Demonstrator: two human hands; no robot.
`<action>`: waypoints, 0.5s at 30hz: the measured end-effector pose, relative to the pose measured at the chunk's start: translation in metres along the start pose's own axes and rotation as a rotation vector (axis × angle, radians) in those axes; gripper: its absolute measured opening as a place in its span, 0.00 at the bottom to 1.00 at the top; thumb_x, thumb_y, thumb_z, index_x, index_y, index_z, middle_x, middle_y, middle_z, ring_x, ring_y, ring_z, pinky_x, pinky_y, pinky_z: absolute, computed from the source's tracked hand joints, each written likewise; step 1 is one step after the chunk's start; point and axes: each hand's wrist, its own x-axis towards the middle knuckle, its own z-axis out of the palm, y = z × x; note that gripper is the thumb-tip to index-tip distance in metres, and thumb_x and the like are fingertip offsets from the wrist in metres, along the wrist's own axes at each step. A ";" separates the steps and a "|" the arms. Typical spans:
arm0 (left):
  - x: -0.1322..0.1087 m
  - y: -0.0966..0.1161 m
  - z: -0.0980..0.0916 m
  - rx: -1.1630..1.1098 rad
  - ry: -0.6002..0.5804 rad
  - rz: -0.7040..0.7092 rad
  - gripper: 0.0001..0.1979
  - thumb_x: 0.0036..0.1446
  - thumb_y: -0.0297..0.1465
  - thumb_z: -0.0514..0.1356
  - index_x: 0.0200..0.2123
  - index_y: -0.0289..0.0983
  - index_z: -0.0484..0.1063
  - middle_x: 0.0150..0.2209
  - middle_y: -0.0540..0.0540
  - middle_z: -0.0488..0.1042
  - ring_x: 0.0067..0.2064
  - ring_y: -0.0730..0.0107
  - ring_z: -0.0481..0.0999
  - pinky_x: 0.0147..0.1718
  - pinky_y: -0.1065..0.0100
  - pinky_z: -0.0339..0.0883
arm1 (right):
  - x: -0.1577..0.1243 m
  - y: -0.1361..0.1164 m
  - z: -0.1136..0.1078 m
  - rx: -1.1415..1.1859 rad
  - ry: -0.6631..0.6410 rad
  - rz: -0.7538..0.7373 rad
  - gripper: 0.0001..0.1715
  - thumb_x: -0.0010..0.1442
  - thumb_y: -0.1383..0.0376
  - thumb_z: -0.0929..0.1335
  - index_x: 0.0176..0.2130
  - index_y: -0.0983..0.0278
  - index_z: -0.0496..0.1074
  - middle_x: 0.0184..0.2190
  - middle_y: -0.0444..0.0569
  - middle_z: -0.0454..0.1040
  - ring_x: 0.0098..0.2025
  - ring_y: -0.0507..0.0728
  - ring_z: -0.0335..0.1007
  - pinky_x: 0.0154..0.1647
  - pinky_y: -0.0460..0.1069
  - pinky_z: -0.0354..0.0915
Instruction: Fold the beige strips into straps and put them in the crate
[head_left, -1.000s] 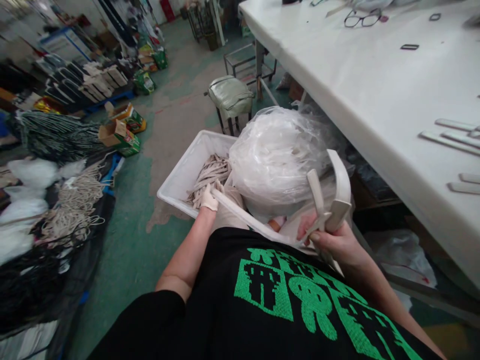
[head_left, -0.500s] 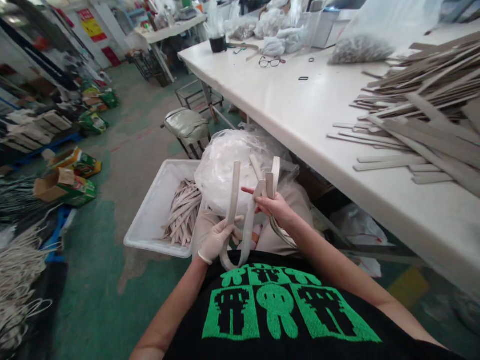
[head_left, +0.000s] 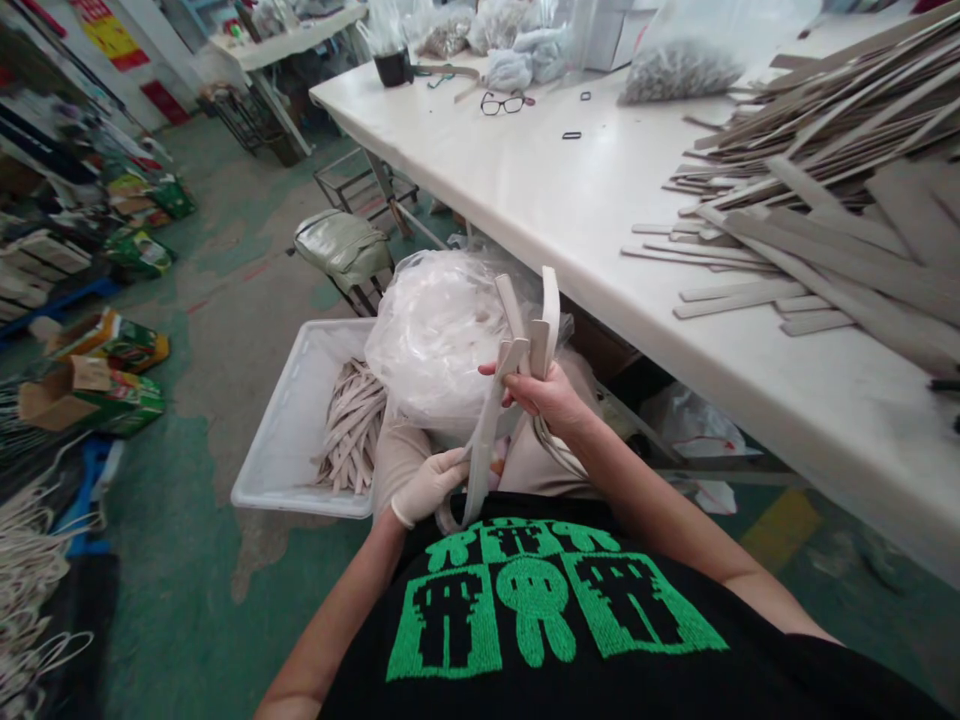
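Observation:
In the head view my left hand [head_left: 429, 486], in a pale glove, is closed at lap height on one end of a light beige strap [head_left: 484, 440]. That strap hangs in a loop in front of the black shirt and rises to my right hand. Bare and closed, my right hand [head_left: 546, 395] grips several beige straps [head_left: 550, 305] whose ends stick up above the fingers. Lower parts of this bunch curve down below the wrist. My left fingertips are partly hidden by the strap.
A white plastic bin [head_left: 277, 440] with cut straps [head_left: 352, 425] stands at my left, beside a clear plastic bag [head_left: 442, 330] with white contents. The white table [head_left: 525, 190] on my right bears a heap of straps [head_left: 825, 180], eyeglasses [head_left: 502, 104] and bags. A padded stool [head_left: 341, 245] stands ahead.
My left hand has moved slightly down and left. The strap end that stood upright above it no longer shows there. My right hand keeps its bunch, and the view has shifted right.

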 end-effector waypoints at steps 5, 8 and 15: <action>0.008 0.028 0.011 -0.170 0.013 0.162 0.24 0.48 0.47 0.71 0.42 0.34 0.81 0.37 0.40 0.81 0.47 0.52 0.77 0.49 0.60 0.68 | -0.009 -0.013 0.016 -0.079 -0.048 0.015 0.18 0.51 0.53 0.75 0.37 0.64 0.82 0.29 0.47 0.79 0.19 0.48 0.58 0.22 0.46 0.63; 0.016 0.046 0.028 -0.132 0.115 0.250 0.21 0.45 0.44 0.73 0.38 0.35 0.81 0.34 0.44 0.80 0.41 0.58 0.77 0.45 0.63 0.68 | -0.014 -0.014 0.029 -0.151 -0.102 0.028 0.17 0.50 0.55 0.75 0.35 0.66 0.82 0.30 0.49 0.80 0.22 0.49 0.64 0.20 0.45 0.60; 0.013 0.032 0.037 0.234 0.158 0.286 0.12 0.58 0.40 0.64 0.33 0.36 0.80 0.31 0.48 0.78 0.34 0.68 0.72 0.39 0.68 0.65 | -0.010 -0.024 0.015 -0.216 0.235 -0.081 0.12 0.48 0.57 0.74 0.25 0.65 0.78 0.18 0.44 0.71 0.17 0.48 0.53 0.17 0.46 0.55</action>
